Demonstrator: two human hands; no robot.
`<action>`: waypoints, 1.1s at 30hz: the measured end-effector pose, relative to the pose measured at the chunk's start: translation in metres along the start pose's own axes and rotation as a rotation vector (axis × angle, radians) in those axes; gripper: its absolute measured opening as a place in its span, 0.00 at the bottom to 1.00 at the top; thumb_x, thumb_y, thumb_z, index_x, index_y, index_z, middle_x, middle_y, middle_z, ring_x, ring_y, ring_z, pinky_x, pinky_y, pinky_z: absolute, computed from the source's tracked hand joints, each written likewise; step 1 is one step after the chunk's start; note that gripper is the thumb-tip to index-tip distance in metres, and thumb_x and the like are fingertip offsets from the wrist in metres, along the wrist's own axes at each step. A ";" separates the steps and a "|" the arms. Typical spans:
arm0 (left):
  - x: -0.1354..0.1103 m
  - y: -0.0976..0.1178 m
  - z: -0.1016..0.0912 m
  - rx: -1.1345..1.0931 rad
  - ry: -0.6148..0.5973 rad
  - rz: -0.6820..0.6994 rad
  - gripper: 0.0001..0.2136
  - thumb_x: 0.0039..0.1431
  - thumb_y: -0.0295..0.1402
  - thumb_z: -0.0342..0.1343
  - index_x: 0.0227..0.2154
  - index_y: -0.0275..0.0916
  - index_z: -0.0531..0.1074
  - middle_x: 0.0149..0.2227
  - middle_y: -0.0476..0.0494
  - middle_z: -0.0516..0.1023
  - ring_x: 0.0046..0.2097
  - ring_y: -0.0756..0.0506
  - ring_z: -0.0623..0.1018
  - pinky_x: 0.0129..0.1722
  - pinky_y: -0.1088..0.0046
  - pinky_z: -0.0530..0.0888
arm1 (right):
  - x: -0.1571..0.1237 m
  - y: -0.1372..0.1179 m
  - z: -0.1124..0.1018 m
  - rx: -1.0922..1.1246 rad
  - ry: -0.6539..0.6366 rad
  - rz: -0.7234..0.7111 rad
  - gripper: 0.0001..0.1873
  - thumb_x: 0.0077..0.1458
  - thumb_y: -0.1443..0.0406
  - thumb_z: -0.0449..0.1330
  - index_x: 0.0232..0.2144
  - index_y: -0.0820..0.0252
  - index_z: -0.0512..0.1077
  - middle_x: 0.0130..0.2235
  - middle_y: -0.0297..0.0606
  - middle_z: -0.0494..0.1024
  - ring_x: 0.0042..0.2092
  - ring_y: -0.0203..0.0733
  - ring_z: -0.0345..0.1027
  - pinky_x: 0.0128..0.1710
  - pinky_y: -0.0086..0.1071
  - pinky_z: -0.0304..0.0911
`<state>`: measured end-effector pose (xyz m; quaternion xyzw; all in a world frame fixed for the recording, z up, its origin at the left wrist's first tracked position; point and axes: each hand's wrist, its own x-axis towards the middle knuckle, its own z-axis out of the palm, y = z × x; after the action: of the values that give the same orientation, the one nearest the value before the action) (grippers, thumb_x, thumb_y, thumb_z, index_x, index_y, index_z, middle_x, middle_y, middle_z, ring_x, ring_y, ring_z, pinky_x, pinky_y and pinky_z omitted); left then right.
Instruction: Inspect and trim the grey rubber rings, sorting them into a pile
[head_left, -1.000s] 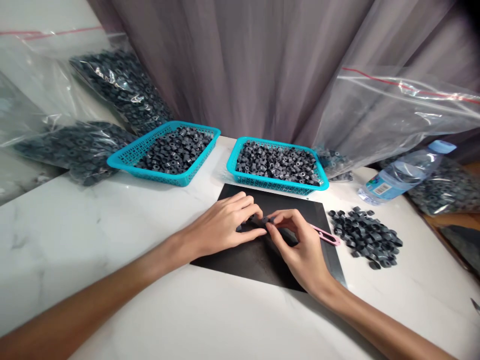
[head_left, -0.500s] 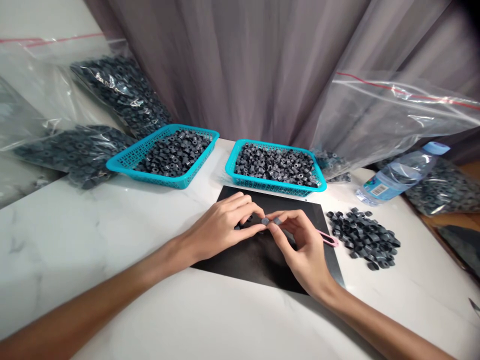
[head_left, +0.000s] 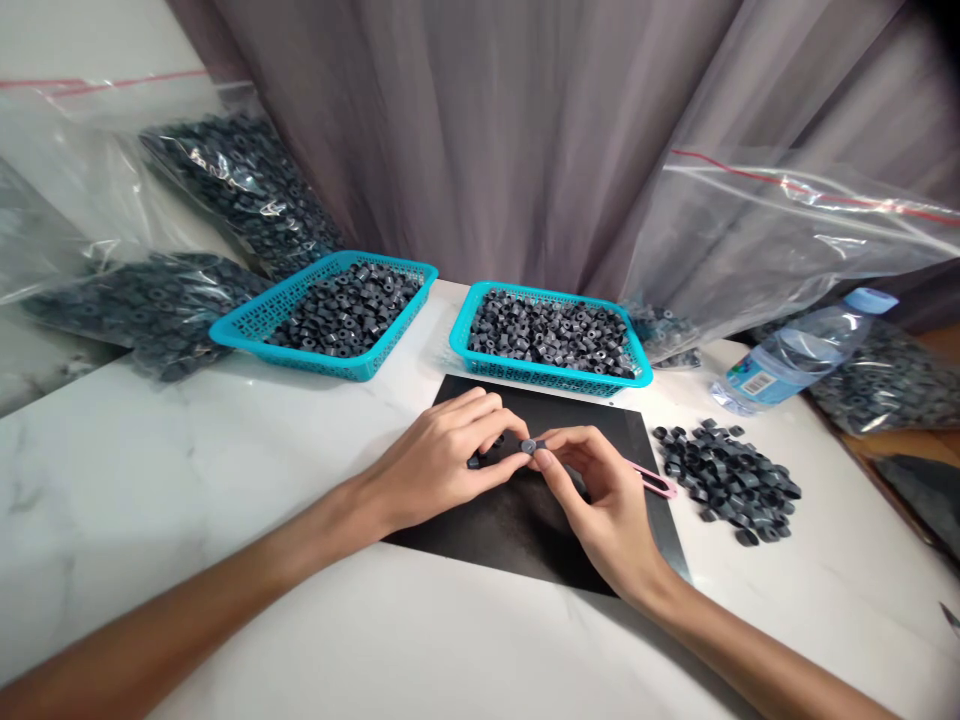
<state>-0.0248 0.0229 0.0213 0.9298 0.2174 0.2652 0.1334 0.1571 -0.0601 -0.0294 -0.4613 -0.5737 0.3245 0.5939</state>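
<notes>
Between the thumb and forefinger of my left hand (head_left: 439, 455) is a small grey plastic cap (head_left: 528, 447), its round face with a central mark turned toward me. My right hand (head_left: 604, 490) is closed in a pinch against the cap's right side, on a second small dark grey piece (head_left: 541, 445) mostly covered by fingertips. The two pieces touch or nearly touch; whether they are joined I cannot tell. Both hands are over a black mat (head_left: 517, 535). Several dark pieces (head_left: 474, 462) lie partly hidden behind my left fingers.
Two blue baskets (head_left: 367, 368) (head_left: 551, 376) of grey pieces stand behind the mat. To the right are a pink-handled cutter (head_left: 660, 484), a pile of dark rings (head_left: 731, 480) and a water bottle (head_left: 802, 350). Filled plastic bags (head_left: 240, 190) flank the table.
The cap in my left fingers has turned, so its marked face now shows. My right fingertips have brought the second piece closer to it. The rest of the table looks the same.
</notes>
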 end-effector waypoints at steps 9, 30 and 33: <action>0.000 0.002 0.001 -0.042 -0.025 -0.059 0.08 0.65 0.33 0.56 0.44 0.39 0.76 0.29 0.51 0.65 0.36 0.48 0.68 0.39 0.70 0.66 | 0.000 0.000 0.001 0.068 0.018 -0.005 0.04 0.63 0.66 0.62 0.41 0.55 0.71 0.42 0.36 0.76 0.41 0.39 0.73 0.44 0.35 0.70; 0.005 0.001 0.009 -0.606 -0.066 -0.424 0.12 0.65 0.40 0.55 0.36 0.39 0.81 0.36 0.47 0.79 0.39 0.48 0.75 0.39 0.72 0.68 | -0.001 0.000 -0.001 -0.059 0.038 -0.061 0.04 0.62 0.67 0.62 0.39 0.56 0.70 0.39 0.36 0.75 0.40 0.40 0.72 0.43 0.35 0.70; 0.006 -0.002 0.008 -0.683 -0.080 -0.451 0.12 0.65 0.40 0.56 0.35 0.39 0.81 0.38 0.47 0.82 0.42 0.46 0.77 0.44 0.71 0.69 | -0.001 0.000 0.000 -0.042 0.030 -0.068 0.03 0.62 0.67 0.61 0.38 0.56 0.70 0.38 0.36 0.74 0.40 0.40 0.71 0.43 0.35 0.69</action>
<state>-0.0163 0.0269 0.0163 0.7706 0.3098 0.2501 0.4976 0.1571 -0.0614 -0.0295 -0.4589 -0.5868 0.2851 0.6031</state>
